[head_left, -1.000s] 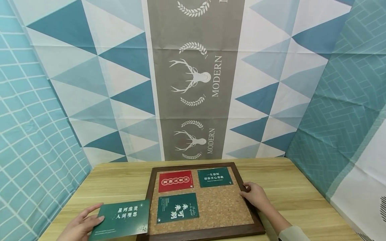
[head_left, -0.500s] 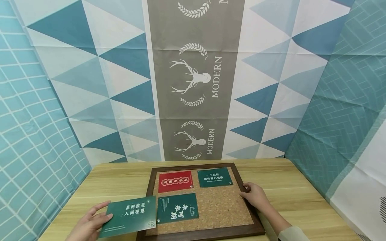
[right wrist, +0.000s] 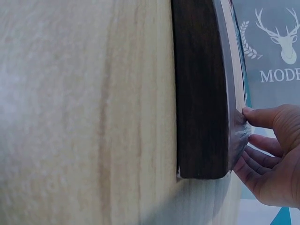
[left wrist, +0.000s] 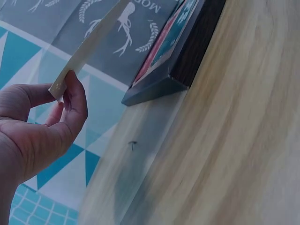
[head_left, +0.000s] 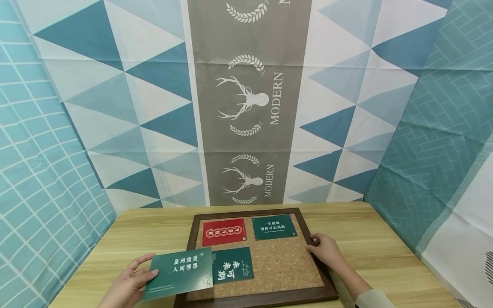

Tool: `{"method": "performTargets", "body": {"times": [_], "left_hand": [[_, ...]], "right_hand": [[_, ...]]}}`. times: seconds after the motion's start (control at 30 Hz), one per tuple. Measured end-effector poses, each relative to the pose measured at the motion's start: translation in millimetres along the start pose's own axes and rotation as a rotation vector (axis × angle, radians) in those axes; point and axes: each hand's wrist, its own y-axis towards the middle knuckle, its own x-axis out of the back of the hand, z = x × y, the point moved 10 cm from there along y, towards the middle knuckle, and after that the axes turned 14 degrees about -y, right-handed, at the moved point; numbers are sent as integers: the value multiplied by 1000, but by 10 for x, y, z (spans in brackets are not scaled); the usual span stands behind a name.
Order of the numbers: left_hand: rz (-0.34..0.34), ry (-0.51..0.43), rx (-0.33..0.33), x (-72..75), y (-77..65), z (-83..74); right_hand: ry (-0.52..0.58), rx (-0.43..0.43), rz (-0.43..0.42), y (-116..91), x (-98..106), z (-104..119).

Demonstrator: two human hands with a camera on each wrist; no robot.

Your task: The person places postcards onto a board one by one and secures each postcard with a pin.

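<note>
My left hand [head_left: 130, 281] pinches a green postcard [head_left: 179, 276] with white writing by its left end, thumb on top. In the left wrist view the card [left wrist: 89, 44] appears nearly edge-on between thumb and fingers. It is held over the left side of a cork board [head_left: 286, 267] with a dark wooden frame, covering part of a second green postcard [head_left: 233, 265] there. A red postcard [head_left: 224, 232] and another green one [head_left: 274, 226] lie along the board's far side. My right hand [head_left: 327, 251] grips the frame's right edge, thumb over the rim and fingers against the side.
The board lies flat on a light wooden table [head_left: 154, 226]. A small thumbtack [left wrist: 132, 143] is on the tabletop left of the board. Patterned cloth [head_left: 246, 107] hangs behind the table and at both sides.
My left hand has carried the green postcard rightward and slightly up, from beside the frame to over the board's left part. The right hand and the board have stayed in place.
</note>
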Motion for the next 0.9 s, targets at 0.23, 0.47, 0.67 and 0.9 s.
{"method": "performTargets", "body": {"times": [0.23,0.47,0.67,0.9], "left_hand": [[-52,31,-9,-119,78,1],[-61,25,-49,-249,163,-18],[-77,21,-58,-317,205,2],[-105,40,-64,-393,267,36]], "right_hand": [[-7,7,-3,-3,2,3],[-8,15,-6,-10,26,32],[-6,5,-11,2,19,12],[-4,16,-4,-1,21,20]]}}
